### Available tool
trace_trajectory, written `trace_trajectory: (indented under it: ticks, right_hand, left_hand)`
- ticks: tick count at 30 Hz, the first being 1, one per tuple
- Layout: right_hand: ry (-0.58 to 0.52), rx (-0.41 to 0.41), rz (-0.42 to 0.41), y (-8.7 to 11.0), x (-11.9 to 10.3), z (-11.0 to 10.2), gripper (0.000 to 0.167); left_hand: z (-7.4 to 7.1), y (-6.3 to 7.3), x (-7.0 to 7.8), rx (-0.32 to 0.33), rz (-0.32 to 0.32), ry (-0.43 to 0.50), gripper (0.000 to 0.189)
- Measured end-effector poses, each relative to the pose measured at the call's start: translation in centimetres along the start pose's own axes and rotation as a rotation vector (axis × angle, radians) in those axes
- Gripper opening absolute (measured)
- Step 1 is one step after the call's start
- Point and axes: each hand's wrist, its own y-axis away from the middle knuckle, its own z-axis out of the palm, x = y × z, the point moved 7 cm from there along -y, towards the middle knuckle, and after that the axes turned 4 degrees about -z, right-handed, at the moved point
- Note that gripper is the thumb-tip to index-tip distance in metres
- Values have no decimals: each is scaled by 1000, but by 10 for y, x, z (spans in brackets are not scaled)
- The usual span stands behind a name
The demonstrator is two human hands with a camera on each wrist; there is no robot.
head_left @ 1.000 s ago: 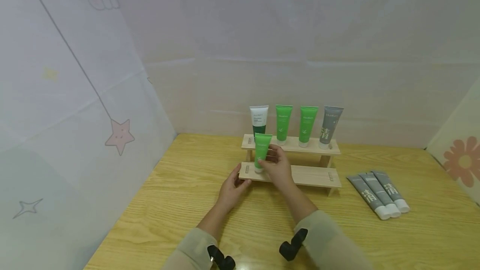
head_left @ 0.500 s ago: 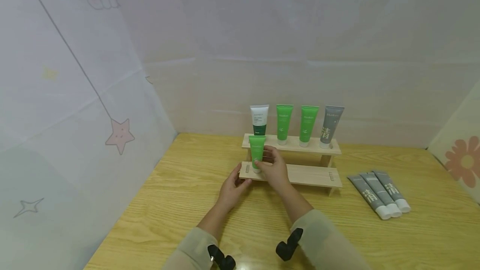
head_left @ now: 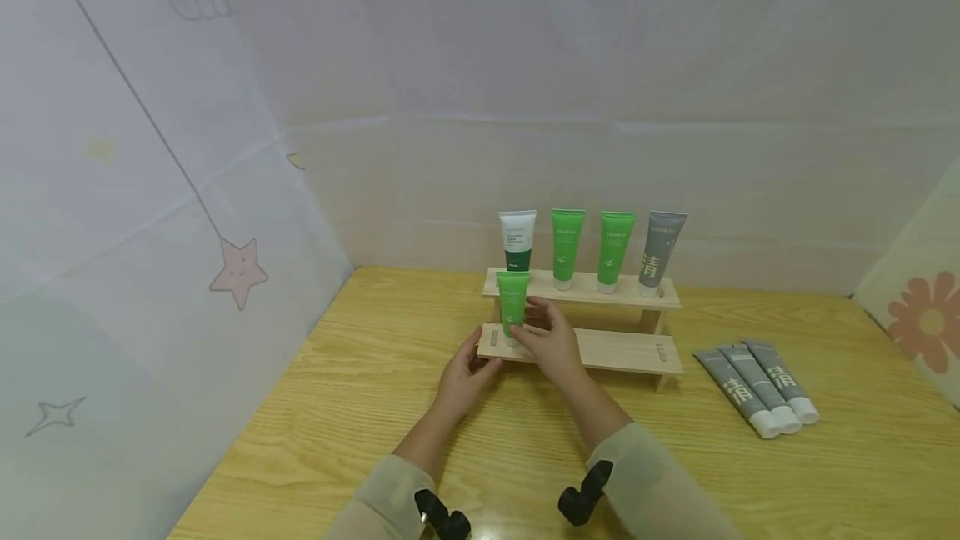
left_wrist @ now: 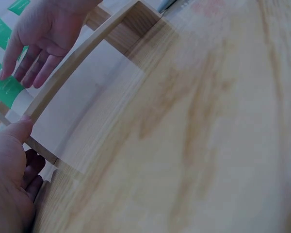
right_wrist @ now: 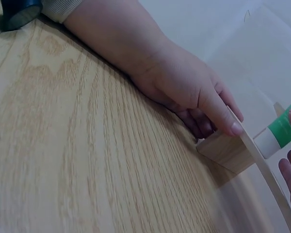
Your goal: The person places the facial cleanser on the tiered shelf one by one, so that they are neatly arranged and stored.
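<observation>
A small green squeeze tube (head_left: 513, 294) stands cap down near the left end of the lower step of a two-step wooden display rack (head_left: 626, 351). My right hand (head_left: 557, 348) pinches it low down, thumb on its front, the other fingers loosely bent behind. In the left wrist view, the tube's white cap (left_wrist: 22, 101) meets the board. My left hand (head_left: 459, 386) grips the lower step's left end; the right wrist view has its thumb (right_wrist: 235, 128) on the board's edge and the fingers curled beneath.
On the upper step stand a white-and-dark-green tube (head_left: 517, 236), two green tubes (head_left: 566, 247) and a leaning grey tube (head_left: 662, 250). Three grey tubes (head_left: 756, 390) lie side by side on the wooden table (head_left: 360, 340), right of the rack. A pale cloth (head_left: 450, 173) hangs behind.
My right hand has shifted the green tube a little to the left along the lower step, and it stands straighter. The left hand has stayed at the rack's end.
</observation>
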Motion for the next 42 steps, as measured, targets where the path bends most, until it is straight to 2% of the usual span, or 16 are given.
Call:
trace_trajectory:
  ticks: [8,14,23,31,38,42]
  right_hand:
    - [45,27,43,1,11,-18,55]
    - [55,52,-4,5,5,-35,52]
    - [73,49,49,10,9,-63,50]
    - [140,71,15,16,12,-90,55]
    - [145,75,89,23,12,-118,53]
    - [188,101,76,27,10,-139,51]
  left_hand:
    - [0,-1,0,4,-5,-12,77]
    - [0,-3,0,12,-2,-11,76]
    - [0,-4,-1,18,7,-9,76]
    - [0,-2,-3,20,-1,-18,77]
    - [0,1,3,14,3,-24,74]
    - [0,-1,-2,11,4,-19,77]
